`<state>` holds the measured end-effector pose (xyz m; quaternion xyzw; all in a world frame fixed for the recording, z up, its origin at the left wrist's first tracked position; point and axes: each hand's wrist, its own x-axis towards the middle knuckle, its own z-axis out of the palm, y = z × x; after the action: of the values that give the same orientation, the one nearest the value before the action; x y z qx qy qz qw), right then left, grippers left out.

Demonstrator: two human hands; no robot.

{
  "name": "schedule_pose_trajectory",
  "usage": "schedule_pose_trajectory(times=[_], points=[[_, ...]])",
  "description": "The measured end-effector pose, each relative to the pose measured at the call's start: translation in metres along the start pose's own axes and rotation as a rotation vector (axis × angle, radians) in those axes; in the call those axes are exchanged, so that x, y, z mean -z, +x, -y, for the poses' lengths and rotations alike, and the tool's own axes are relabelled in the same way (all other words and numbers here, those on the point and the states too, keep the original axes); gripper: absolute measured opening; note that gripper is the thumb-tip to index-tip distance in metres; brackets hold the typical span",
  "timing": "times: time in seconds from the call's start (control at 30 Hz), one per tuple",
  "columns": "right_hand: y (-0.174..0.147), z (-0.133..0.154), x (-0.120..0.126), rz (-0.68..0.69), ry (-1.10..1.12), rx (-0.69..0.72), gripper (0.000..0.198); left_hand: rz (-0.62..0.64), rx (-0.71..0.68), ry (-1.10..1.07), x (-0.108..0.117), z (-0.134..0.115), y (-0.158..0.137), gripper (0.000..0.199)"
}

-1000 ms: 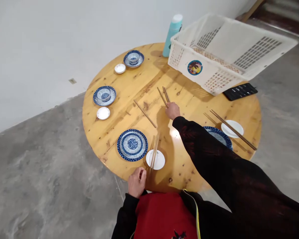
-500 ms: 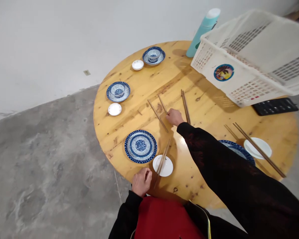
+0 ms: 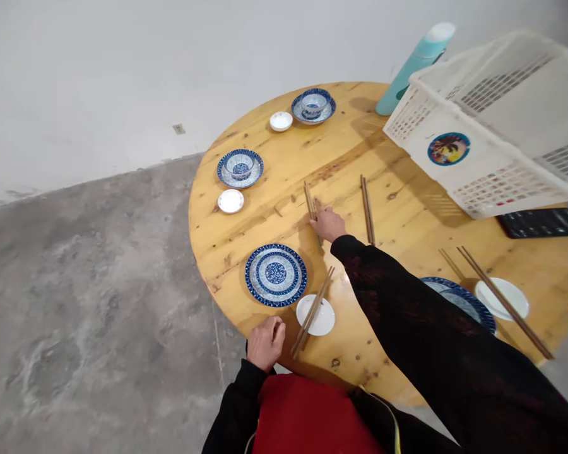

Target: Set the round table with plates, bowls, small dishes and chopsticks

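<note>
My right hand [image 3: 328, 224] reaches over the middle of the round table, its fingers closed at a pair of wooden chopsticks [image 3: 308, 197] lying side by side on the wood. A second pair of chopsticks [image 3: 367, 211] rests just to its right. My left hand [image 3: 266, 343] is curled at the near table edge with nothing visible in it. Closest to it are a blue-patterned plate [image 3: 275, 275] and a small white dish [image 3: 325, 318], across which another pair of chopsticks [image 3: 307, 321] lies.
Two blue-patterned settings with bowls [image 3: 240, 166] [image 3: 313, 104] stand along the far left edge, each beside a small white saucer [image 3: 230, 201]. A white plastic basket [image 3: 416, 126], turquoise bottle [image 3: 414, 69] and black phone-like slab [image 3: 542, 222] occupy the right. My sleeve partly covers another plate [image 3: 483, 309].
Two chopsticks that lay apart at my right hand are now together. The view has shifted slightly; my left hand stays curled at the edge.
</note>
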<state>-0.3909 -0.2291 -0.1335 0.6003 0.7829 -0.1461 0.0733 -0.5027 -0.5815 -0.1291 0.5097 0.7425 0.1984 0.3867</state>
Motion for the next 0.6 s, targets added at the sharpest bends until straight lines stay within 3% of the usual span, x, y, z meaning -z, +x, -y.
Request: schedule_pose_trajectory(times=[0.37, 0.6], points=[[-0.009, -0.013, -0.007, -0.017, -0.133, -0.008, 0.044, 0.009, 0.016, 0.002, 0.001, 0.004, -0.011, 0.027], [-0.019, -0.019, -0.007, 0.018, -0.198, 0.099, 0.037, -0.007, 0.011, 0.009, 0.002, 0.006, -0.016, 0.027]])
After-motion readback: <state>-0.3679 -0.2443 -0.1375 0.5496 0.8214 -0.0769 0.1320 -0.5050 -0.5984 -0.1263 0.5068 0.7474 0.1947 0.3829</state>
